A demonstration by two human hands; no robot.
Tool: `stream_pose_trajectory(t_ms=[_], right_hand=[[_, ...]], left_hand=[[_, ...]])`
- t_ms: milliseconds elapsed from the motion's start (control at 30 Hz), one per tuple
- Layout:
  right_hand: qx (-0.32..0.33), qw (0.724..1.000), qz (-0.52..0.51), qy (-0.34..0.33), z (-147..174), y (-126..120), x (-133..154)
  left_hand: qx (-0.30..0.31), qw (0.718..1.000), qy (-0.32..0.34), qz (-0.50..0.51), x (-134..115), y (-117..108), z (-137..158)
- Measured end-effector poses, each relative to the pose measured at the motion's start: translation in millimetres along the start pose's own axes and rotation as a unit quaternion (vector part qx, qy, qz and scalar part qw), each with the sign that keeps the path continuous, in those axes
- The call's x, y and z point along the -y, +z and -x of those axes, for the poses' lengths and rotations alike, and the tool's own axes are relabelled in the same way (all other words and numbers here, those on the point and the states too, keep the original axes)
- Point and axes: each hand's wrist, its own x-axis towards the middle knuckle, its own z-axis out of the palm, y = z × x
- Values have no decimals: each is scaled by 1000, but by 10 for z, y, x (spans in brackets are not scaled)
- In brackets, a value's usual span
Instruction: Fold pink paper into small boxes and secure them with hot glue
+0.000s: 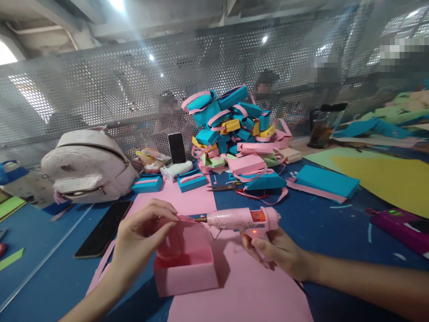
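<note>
A pink paper box (187, 279) with an open top stands on a sheet of pink paper (261, 290). Its back edge is pinched between the thumb and fingers of my left hand (145, 232). Wrapped round the handle of a pink hot glue gun (234, 219) is my right hand (281, 250). The gun lies level, its metal nozzle pointing left at the upper edge of the box, close to my left fingertips. A small orange light glows on its side. Whether the nozzle touches the paper I cannot tell.
Behind the box rises a heap of blue, pink and yellow paper boxes (234, 120). Scissors (223, 188) lie before it. A white backpack (90, 165) and a black phone (103, 228) are at left. A purple power bank (398, 228) and yellow paper (395, 179) lie at right.
</note>
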Motion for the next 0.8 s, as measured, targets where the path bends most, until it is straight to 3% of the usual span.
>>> stream_pose_trajectory(t_ms=[467,700,800], right_hand=[[-4,1000,-17,-8,-18,18,3],[-13,1000,-3,-6,-12,26,9],[-17,1000,13,-15,-22,19,1]], left_hand=[[-4,1000,14,-21,25,-86,8],[11,994,66,-87,-13,-135,35],[6,981,121,-154,-31,-158,64]])
